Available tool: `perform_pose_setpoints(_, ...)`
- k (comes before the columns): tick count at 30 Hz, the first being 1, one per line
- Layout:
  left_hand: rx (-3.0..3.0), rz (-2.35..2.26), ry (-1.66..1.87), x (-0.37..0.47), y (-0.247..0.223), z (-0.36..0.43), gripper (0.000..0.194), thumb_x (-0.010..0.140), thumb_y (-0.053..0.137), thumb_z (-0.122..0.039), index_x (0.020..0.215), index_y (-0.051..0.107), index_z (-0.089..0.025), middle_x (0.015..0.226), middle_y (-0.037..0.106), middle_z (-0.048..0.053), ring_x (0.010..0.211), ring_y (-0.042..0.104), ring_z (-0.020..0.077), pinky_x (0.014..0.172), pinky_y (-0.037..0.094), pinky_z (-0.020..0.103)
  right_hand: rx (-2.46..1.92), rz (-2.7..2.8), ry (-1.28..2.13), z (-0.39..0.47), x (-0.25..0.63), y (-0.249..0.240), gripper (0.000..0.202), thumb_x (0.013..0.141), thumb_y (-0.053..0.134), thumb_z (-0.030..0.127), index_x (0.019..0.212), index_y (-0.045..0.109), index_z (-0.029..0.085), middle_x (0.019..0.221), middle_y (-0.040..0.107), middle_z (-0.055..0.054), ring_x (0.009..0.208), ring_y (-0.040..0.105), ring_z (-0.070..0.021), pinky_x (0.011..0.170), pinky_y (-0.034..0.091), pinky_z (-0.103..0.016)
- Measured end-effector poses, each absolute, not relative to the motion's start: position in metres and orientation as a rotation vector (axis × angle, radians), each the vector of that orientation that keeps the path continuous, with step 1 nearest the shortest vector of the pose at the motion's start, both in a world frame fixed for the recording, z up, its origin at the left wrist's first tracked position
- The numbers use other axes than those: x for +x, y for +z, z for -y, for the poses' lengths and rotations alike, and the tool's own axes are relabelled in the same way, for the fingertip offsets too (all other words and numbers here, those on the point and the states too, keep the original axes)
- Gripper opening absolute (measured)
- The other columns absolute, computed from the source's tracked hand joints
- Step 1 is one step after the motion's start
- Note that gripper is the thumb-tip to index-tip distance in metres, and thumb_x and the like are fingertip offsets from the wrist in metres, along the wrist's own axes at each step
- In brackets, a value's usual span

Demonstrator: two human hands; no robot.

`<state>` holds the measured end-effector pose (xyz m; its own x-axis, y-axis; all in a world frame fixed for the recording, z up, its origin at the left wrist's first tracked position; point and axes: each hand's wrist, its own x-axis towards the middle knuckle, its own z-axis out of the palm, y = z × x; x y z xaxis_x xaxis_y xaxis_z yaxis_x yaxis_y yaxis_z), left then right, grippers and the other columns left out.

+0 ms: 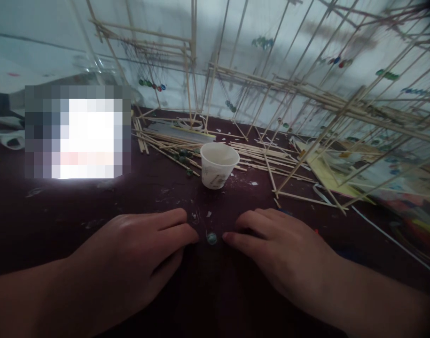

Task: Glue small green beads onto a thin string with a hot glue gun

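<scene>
A small glassy blue-green marble (211,238) lies on the dark table between my two hands. A fine pale thread (207,229) seems to rise beside it, too thin to follow. My left hand (153,244) is just left of the marble, its fingers bent and pressed together. To the right, my right hand (276,241) is curled with its fingertips close to the marble. Both hands look closed, and whatever their fingertips hold is hidden or too small to name. Behind the marble stands a white paper cup (219,169), upright.
Loose thin wooden sticks (260,152) lie behind the cup, with several green marbles (183,156) among them. Frames of sticks (236,72) with hanging coloured marbles (153,85) rise at the back. White scissor handles (10,139) show at far left, near a bright blurred-out patch.
</scene>
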<state>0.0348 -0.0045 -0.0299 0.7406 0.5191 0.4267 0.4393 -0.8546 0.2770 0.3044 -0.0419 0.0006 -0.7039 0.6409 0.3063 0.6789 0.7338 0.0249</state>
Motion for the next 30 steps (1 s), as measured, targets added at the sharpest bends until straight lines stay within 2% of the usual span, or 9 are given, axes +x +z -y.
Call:
perform_pose_setpoints(10,2.738,-0.802,0.825,0.0350,-0.0303,0.0023,0.027,0.104,0.050,-0.013,0.112,0.071,-0.029,0.092,0.074,-0.006,0.072,0.074,0.0117,0.064,0.051,0.028,-1.019,2.615,-0.272,0.0406,0.3054,-0.0016,0.045,0.104,0.042,0.001,0.105,0.085,0.015,0.092,0.082,-0.008,0.072,0.074,-0.0235,0.064,0.058,-0.037)
perform_pose_setpoints(18,2.743,-0.839,0.827,0.0359,-0.0290,0.0011,0.028,0.104,0.048,-0.015,0.107,0.073,-0.028,0.092,0.075,-0.004,0.072,0.075,0.0137,0.064,0.053,0.030,-1.066,2.634,-0.271,0.0410,0.3065,-0.0014,0.038,0.100,0.052,0.000,0.104,0.085,0.018,0.093,0.081,-0.008,0.074,0.073,-0.0234,0.065,0.057,-0.036)
perform_pose_setpoints(30,2.714,-0.811,0.800,0.0362,-0.0287,0.0005,0.030,0.101,0.050,-0.011,0.109,0.073,-0.028,0.092,0.075,-0.004,0.072,0.074,0.0132,0.064,0.053,0.028,-1.084,2.644,-0.227,0.0418,0.3052,-0.0015,0.037,0.095,0.055,-0.003,0.104,0.085,0.016,0.090,0.080,-0.006,0.074,0.073,-0.0237,0.065,0.057,-0.037)
